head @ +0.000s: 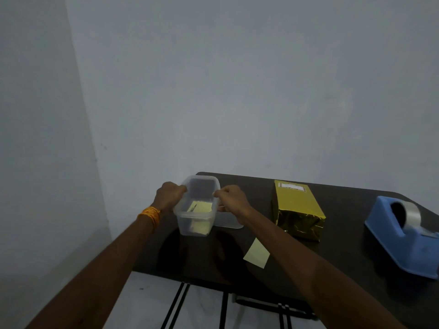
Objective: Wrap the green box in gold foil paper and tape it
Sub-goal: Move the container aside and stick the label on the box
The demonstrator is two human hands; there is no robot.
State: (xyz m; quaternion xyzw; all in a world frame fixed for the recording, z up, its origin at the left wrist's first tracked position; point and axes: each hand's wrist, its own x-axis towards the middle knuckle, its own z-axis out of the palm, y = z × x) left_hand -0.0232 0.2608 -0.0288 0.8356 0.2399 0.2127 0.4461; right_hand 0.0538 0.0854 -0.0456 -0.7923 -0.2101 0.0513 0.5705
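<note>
At the back left corner of the dark table [344, 257], we find both hands busy not with the gift but with a clear plastic tub [197, 230]: the left hand [169, 194], bangles [149, 214] on its wrist, grips the tub's left rim, while the right hand [231, 198] has its fingers curled on the right rim. Yellow paper slips [199, 207] lie inside the tub, and what we take to be its lid [229, 222] rests flat just beside it, under the right wrist. The box [298, 210] stands apart to the right of both hands, near the middle of the back edge, with no green showing through its gold covering. Its long axis runs from the back edge toward the front, angled slightly rightward, with the crinkled folded end facing us. The right hand is the nearer of the two, and we judge that any return to the box would fall to it, reaching rightward. A loose yellow note [257, 256] lies between the right forearm and the box, toward the front edge. The blue tape dispenser [403, 236] sits at the right edge, well beyond the box. The wrapping looks largely done; we cannot tell whether tape holds the folds.
</note>
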